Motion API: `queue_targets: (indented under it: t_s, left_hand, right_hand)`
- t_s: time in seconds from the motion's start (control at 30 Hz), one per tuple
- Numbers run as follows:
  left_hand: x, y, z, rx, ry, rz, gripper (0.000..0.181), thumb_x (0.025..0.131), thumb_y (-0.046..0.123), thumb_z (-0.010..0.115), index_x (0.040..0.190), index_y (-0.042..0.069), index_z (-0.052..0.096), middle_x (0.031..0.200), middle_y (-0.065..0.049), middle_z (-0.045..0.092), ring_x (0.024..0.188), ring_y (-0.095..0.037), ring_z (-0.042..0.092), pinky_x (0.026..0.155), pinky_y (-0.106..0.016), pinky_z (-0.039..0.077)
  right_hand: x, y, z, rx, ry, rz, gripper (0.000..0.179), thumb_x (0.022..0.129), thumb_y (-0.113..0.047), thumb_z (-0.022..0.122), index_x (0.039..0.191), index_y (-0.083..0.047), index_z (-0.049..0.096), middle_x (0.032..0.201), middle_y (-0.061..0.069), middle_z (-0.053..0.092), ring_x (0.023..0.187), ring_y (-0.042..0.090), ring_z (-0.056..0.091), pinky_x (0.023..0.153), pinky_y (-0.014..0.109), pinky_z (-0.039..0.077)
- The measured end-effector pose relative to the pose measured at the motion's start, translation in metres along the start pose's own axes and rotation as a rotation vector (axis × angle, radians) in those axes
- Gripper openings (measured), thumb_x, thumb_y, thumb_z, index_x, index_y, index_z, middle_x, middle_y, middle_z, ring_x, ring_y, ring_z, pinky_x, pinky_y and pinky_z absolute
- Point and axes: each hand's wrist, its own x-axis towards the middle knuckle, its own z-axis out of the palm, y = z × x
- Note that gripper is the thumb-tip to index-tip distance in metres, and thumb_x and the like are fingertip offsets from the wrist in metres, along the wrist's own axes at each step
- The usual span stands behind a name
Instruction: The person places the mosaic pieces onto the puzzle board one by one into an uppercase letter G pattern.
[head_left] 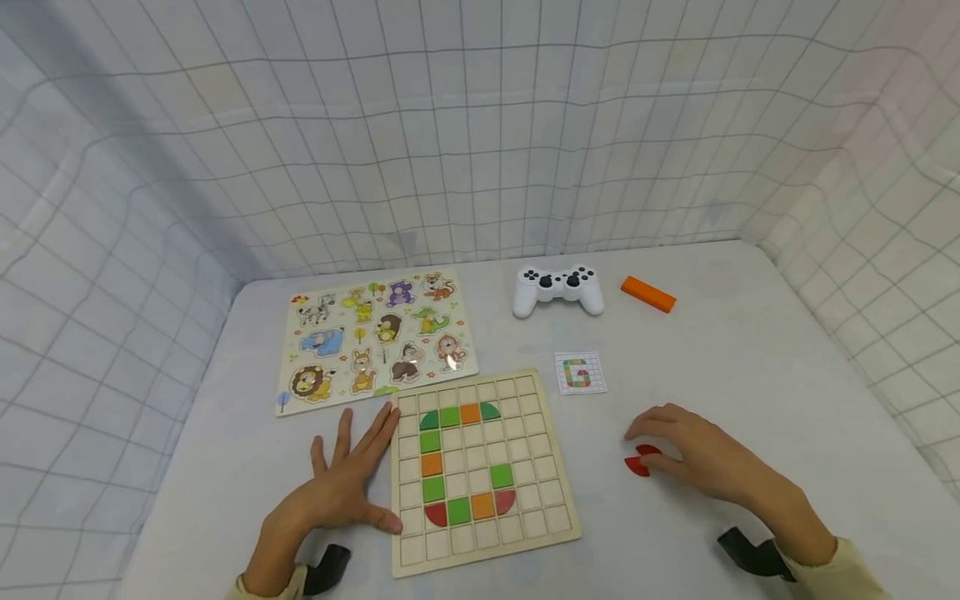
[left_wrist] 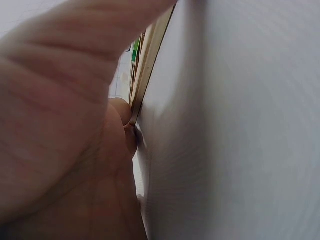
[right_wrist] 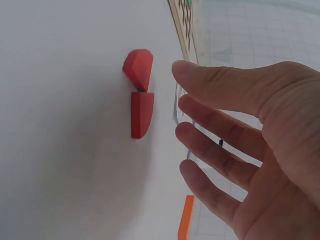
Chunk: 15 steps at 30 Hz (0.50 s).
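Observation:
My left hand (head_left: 341, 492) lies with fingers spread beside a wooden grid board (head_left: 536, 497), its thumb and index fingertips touching the left edge. On the board, green, orange and red tiles form an open ring with a gap on the right side. In the left wrist view the palm covers much of the picture, and the board's edge (left_wrist: 147, 65) shows past it. To the right of the board, my right hand (head_left: 705, 454) hovers over two red quarter-round tiles (head_left: 636, 467). The right wrist view shows its relaxed fingers apart from these red tiles (right_wrist: 142, 115).
A small printed card (head_left: 580, 387) with a coloured tile pattern lies right of the board. Behind are an animal puzzle board (head_left: 461, 317), a white game controller (head_left: 558, 287) and an orange block (head_left: 648, 294). White gridded cloth walls (head_left: 480, 167) enclose the table's back and sides.

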Motion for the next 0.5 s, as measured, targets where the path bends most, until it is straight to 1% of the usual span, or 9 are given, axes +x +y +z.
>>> queue_targets:
  t_s: [0.07,0.17,0.33,0.5]
  left_hand:
    - [0.000,0.000,0.000,-0.001,0.004,0.008,0.150,0.050,0.063,0.090,0.163,0.025,-0.001,0.170,-0.005,-0.009,0.144,-0.051,-0.032,0.100,-0.078,-0.024]
    - [-0.001,-0.001,0.000,-0.012,0.007,0.014,0.150,0.050,0.062,0.091,0.163,0.024,0.000,0.170,-0.006,-0.009,0.144,-0.052,-0.032,0.100,-0.079,-0.024]
    - [-0.001,0.000,0.000,-0.015,0.004,0.008,0.150,0.049,0.061,0.091,0.163,0.024,0.001,0.170,-0.006,-0.008,0.144,-0.052,-0.031,0.100,-0.078,-0.024]
    - [-0.001,0.001,-0.001,-0.005,-0.002,0.007,0.149,0.050,0.060,0.092,0.163,0.023,0.002,0.170,-0.007,-0.007,0.144,-0.052,-0.031,0.101,-0.079,-0.023]
  right_hand:
    - [-0.003,0.006,-0.001,-0.004,-0.001,-0.001,0.030,0.084,-0.015,0.081,0.110,-0.026,0.071,0.114,-0.013,0.064,0.109,0.016,0.061,0.093,0.043,0.056]
    - [-0.006,0.012,-0.002,-0.008,-0.006,0.009,0.032,0.083,-0.015,0.082,0.111,-0.027,0.071,0.114,-0.012,0.065,0.108,0.017,0.061,0.092,0.044,0.056]
    - [-0.007,0.019,0.001,0.036,-0.021,0.022,0.031,0.083,-0.016,0.081,0.111,-0.028,0.071,0.113,-0.012,0.063,0.105,0.015,0.060,0.090,0.038,0.057]
    - [-0.005,0.025,0.007,0.041,-0.019,0.000,0.029,0.084,-0.016,0.080,0.109,-0.026,0.072,0.110,-0.013,0.062,0.101,0.012,0.059,0.087,0.034,0.057]
